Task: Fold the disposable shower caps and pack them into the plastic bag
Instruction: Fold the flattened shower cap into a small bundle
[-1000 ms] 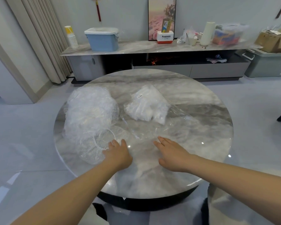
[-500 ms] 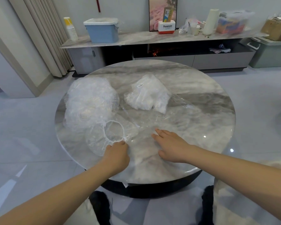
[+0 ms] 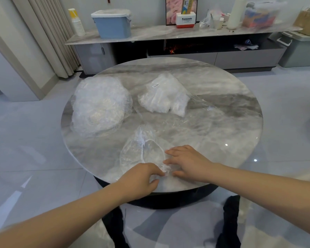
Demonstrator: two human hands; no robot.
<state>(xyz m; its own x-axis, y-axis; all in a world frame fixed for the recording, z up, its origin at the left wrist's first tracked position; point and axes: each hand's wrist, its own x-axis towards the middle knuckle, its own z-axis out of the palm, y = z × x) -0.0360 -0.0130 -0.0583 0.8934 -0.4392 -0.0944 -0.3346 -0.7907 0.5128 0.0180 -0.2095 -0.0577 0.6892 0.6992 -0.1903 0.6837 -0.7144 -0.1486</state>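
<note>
The left hand pinches the near edge of a clear cap, fingers curled on it. The right hand lies flat with straight fingers, touching the cap's right side. The cap sits near the table front edge, with the cap pile and bag farther back.

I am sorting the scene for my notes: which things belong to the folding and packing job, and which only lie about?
Job: single shower cap, shower cap pile, plastic bag.
Lying about: blue bin, Panasonic box, cardboard box.
</note>
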